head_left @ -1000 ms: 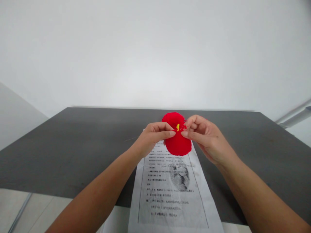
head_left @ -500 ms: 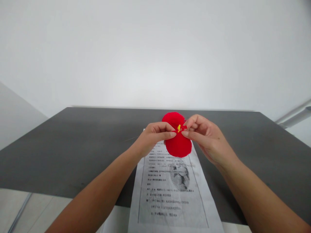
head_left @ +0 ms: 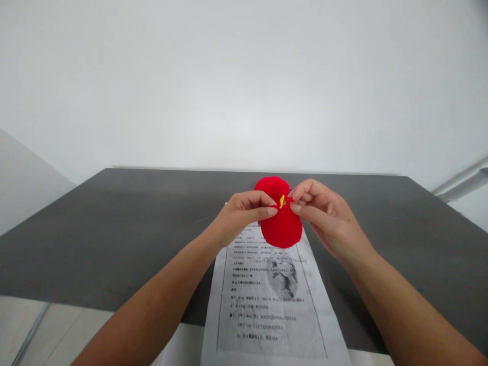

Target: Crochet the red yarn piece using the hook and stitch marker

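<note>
Yellow strand [head_left: 282, 202] shifts slightly right; left hand [head_left: 238, 212], right hand [head_left: 331, 216] pinch red two-lobed piece [head_left: 281, 232] over printed sheet [head_left: 253, 317] crossing worktop's [head_left: 114, 239] near edge.

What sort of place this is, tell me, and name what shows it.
Probably an indoor work spot, perhaps for handicraft: a dark table by a white wall, a printed sheet, and a red yarn-like piece held by the left hand and right hand.
</note>
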`<state>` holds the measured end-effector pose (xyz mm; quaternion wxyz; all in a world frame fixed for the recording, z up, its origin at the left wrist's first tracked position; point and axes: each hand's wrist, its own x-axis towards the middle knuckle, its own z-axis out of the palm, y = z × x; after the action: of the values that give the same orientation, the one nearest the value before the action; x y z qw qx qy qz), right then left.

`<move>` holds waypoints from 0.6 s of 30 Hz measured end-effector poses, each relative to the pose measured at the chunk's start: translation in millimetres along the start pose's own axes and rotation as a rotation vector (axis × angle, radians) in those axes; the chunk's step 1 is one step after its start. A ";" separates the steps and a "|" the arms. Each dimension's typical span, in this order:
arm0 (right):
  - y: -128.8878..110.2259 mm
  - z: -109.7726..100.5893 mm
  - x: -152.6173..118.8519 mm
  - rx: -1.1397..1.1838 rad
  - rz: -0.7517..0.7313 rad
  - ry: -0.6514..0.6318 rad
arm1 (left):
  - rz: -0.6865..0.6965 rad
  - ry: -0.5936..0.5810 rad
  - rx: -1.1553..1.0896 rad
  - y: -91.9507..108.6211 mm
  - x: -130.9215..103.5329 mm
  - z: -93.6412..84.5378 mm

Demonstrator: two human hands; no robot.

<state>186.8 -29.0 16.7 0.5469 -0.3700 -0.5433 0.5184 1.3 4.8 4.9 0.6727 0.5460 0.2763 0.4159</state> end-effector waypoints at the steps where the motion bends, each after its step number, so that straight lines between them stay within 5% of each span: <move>1: -0.5 0.2 -0.2 -0.016 -0.016 0.006 | 0.016 0.000 0.000 -0.4 0.1 -0.1; 13: -3.6 4.1 -5.0 -0.346 -0.201 -0.008 | 0.078 0.026 0.246 5.5 -4.1 5.2; 18: -3.0 4.6 -4.9 -0.311 -0.157 -0.030 | 0.150 0.051 0.288 5.2 -5.2 7.5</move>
<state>183.4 -35.1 19.1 0.5137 -0.3990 -0.6523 0.3892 3.5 -3.2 11.3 0.5472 0.6451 0.3087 0.4348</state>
